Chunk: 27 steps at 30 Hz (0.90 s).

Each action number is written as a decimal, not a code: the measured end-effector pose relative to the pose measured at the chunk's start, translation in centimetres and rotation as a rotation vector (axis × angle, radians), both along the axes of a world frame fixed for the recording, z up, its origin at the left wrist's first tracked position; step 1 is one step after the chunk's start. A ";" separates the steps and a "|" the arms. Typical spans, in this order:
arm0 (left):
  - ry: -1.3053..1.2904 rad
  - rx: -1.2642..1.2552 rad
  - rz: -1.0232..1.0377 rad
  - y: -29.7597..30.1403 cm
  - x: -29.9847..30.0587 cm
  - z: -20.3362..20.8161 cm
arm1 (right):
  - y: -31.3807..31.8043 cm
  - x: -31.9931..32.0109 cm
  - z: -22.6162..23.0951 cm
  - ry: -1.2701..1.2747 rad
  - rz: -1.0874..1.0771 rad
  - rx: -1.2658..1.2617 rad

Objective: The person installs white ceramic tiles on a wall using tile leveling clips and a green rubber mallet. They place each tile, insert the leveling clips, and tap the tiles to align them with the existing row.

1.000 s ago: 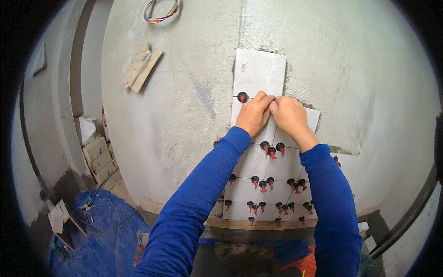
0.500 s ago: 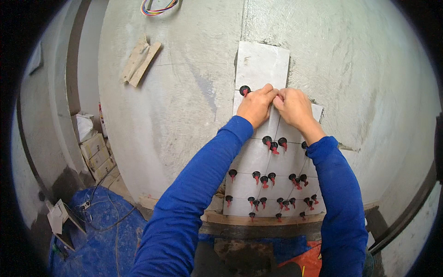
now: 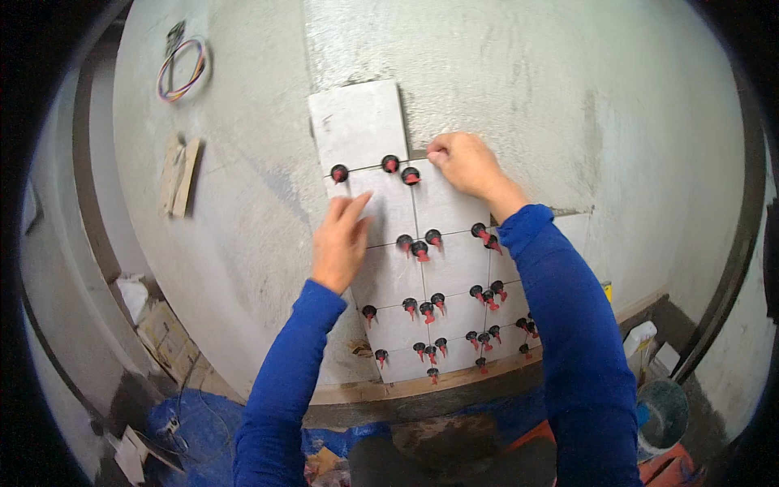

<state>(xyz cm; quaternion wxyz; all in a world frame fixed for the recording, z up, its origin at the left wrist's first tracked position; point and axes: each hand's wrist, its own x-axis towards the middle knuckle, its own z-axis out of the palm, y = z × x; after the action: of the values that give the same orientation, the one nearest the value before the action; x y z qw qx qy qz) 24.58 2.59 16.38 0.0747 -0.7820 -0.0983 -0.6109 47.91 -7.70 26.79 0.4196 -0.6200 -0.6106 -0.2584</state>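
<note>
Light grey square wall tiles point(image 3: 454, 203) cover part of the wall, with a single tile point(image 3: 357, 122) standing above the top row. Black tile levelers with red T-handles sit along the joints. One leveler point(image 3: 339, 174) is at the lower left of the upper tile, and two more, a leveler point(image 3: 390, 164) and a leveler point(image 3: 411, 175), cluster near its lower right corner. My left hand point(image 3: 341, 243) hovers over the tile below, fingers apart and nothing in them. My right hand point(image 3: 469, 166) is pinched at the top edge of the neighbouring tile; whatever its fingertips hold is hidden.
Coiled coloured wires point(image 3: 182, 71) stick out of the wall at upper left, above a beige board piece point(image 3: 180, 177). A wooden ledge point(image 3: 357, 393) runs beneath the tiles. A bucket point(image 3: 664, 415) stands at lower right, a blue sheet point(image 3: 195, 438) at lower left.
My hands have parted: the left has dropped down and away, the right sits farther right along the tile edge. Two levelers formerly behind my hands now show. The view has shifted right.
</note>
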 end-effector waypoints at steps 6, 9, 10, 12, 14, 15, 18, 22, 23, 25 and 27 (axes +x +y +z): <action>-0.148 0.032 0.038 2.1 -3.5 0.1 | 1.3 -0.1 -1.7 0.066 0.067 0.090; -0.204 0.044 0.052 2.9 -4.1 1.5 | 1.5 -0.7 -1.5 0.086 0.085 0.078; -0.225 0.052 0.062 3.3 -4.3 2.2 | 1.5 -0.7 -1.4 0.088 0.081 0.068; -0.267 -0.019 0.034 4.6 -4.5 3.8 | 1.9 -0.8 -1.3 0.071 0.088 0.061; -0.299 -0.082 0.016 6.1 -4.6 5.1 | 2.4 -0.9 -1.3 0.045 0.082 0.061; -0.287 -0.075 0.041 7.0 -4.7 5.8 | 2.8 -0.9 -1.3 0.021 0.087 0.067; -0.271 -0.097 0.021 8.7 -4.6 6.6 | 3.5 -1.0 -1.3 -0.002 0.083 0.067; -0.244 -0.171 -0.016 9.4 -4.5 6.5 | 3.8 -0.4 -1.1 0.031 0.165 0.045; -0.245 -0.175 -0.030 9.4 -4.5 6.4 | 3.8 -0.3 -1.1 0.007 0.185 0.073; -0.214 -0.183 -0.042 9.3 -4.5 6.4 | 4.0 -0.3 -1.2 0.030 0.217 0.065; -0.210 -0.192 -0.054 9.3 -4.7 6.6 | 4.2 -0.3 -1.2 0.048 0.240 0.073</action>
<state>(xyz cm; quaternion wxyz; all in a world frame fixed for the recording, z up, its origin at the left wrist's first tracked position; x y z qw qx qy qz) 19.83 11.89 22.99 -0.0275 -0.7198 -0.1426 -0.6788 47.59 -3.55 25.56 0.4841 -0.5329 -0.6604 -0.2134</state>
